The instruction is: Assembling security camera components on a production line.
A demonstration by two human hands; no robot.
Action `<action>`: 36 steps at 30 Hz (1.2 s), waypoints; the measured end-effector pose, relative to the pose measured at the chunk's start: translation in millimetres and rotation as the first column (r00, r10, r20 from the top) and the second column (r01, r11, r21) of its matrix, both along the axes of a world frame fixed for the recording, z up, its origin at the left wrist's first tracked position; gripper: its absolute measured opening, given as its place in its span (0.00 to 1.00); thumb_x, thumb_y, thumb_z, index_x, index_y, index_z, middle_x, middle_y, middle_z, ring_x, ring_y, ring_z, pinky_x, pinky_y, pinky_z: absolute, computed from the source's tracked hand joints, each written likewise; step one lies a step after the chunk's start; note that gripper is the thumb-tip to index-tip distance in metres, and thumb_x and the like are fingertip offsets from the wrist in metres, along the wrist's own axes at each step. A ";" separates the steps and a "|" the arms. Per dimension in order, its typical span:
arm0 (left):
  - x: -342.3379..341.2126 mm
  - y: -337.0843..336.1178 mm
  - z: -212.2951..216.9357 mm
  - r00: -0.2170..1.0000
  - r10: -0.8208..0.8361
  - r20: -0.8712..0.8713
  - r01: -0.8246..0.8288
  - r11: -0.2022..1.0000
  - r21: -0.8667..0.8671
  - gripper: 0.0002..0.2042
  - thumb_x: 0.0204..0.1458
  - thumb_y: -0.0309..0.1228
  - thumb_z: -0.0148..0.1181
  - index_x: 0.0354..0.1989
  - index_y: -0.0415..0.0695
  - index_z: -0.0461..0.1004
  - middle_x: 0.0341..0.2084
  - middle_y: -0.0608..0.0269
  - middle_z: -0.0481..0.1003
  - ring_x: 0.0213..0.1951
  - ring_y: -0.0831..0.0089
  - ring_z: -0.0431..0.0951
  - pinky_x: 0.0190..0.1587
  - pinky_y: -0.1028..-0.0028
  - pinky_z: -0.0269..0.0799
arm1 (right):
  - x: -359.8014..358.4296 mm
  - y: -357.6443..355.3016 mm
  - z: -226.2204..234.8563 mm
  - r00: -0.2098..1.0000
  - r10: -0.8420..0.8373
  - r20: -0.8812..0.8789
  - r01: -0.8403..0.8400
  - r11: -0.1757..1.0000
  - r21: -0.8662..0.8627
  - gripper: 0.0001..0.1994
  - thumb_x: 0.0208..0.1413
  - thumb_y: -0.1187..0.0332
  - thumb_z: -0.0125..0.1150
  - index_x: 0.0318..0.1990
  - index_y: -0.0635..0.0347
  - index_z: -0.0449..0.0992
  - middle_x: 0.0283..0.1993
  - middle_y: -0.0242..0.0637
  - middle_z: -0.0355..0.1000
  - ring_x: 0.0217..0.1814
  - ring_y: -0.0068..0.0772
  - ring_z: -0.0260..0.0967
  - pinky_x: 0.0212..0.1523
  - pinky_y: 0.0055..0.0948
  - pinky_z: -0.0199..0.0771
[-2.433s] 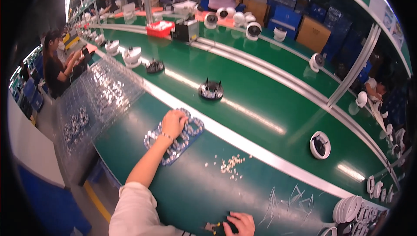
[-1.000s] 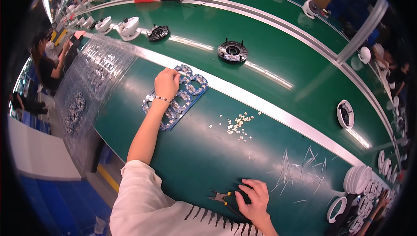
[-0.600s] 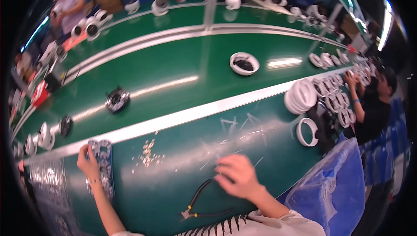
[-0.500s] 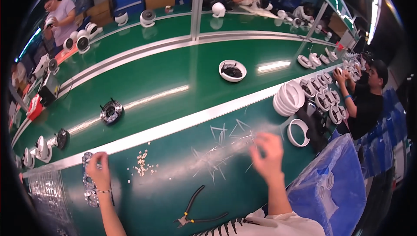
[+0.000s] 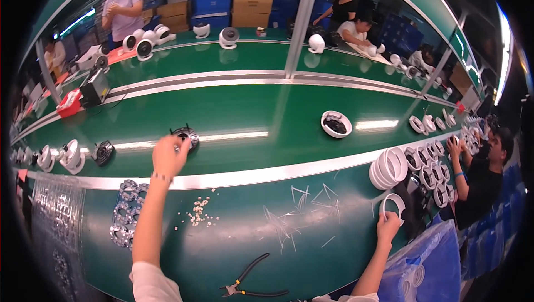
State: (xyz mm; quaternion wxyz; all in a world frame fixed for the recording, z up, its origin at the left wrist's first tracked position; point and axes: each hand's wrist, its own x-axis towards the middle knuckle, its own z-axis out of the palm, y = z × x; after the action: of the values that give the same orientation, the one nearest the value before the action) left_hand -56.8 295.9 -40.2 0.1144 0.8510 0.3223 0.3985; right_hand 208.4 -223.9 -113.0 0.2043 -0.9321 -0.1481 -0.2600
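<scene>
My left hand (image 5: 168, 156) reaches out over the green conveyor belt (image 5: 250, 118), and its fingertips meet the left edge of a black round part (image 5: 187, 134). Whether the fingers grip that part is unclear. My right hand (image 5: 387, 226) is at the right of the green bench (image 5: 311, 252), with its fingers closed on the lower rim of a white ring (image 5: 394, 204). A stack of white rings (image 5: 389, 166) stands just beyond it. Black-handled pliers (image 5: 253, 284) lie on the bench near me, between my arms.
A clear tray of round parts (image 5: 127, 213) and a small pile of white bits (image 5: 198, 213) lie left of centre. A white housing (image 5: 336, 123) and a black fan part (image 5: 103, 152) ride the belt. A co-worker (image 5: 484, 182) handles rings at right. Other people stand beyond the belt.
My left hand left the tray of parts and stretched forward to the black round part on the belt. My right hand moved right, from the scratched bench area to the white ring.
</scene>
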 end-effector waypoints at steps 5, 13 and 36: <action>21.2 88.3 -32.3 0.927 0.256 -0.274 -0.291 0.952 -0.095 0.23 0.39 0.39 0.61 0.42 0.39 0.65 0.40 0.49 0.69 0.45 0.56 0.69 0.45 0.64 0.66 | -36.2 32.3 37.1 0.990 0.100 0.095 -0.116 0.976 0.186 0.05 0.41 0.75 0.57 0.22 0.67 0.69 0.22 0.41 0.65 0.25 0.43 0.63 0.26 0.34 0.61; 69.6 92.3 -51.4 0.883 0.144 -0.446 -0.237 0.958 -0.161 0.18 0.36 0.35 0.62 0.38 0.43 0.72 0.38 0.51 0.71 0.43 0.58 0.70 0.47 0.65 0.66 | -188.5 130.5 76.4 0.346 0.938 -0.036 -0.925 0.347 0.154 0.08 0.35 0.74 0.65 0.25 0.62 0.72 0.28 0.36 0.70 0.22 0.33 0.68 0.21 0.27 0.66; -4.8 -45.8 -0.4 0.783 0.069 0.618 0.543 0.406 -0.735 0.14 0.45 0.19 0.51 0.43 0.34 0.63 0.35 0.57 0.72 0.37 0.74 0.72 0.42 0.76 0.67 | -220.0 157.7 71.8 0.089 0.934 -0.346 -0.996 0.079 -0.043 0.05 0.39 0.72 0.57 0.18 0.58 0.68 0.21 0.33 0.62 0.23 0.33 0.63 0.26 0.30 0.59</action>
State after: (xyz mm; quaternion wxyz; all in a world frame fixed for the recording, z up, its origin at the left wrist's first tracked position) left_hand -61.6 250.1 -40.6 0.6900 0.5409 0.3001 0.3759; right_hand -11.6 -66.1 -41.3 0.2124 -0.6352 -0.7389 0.0743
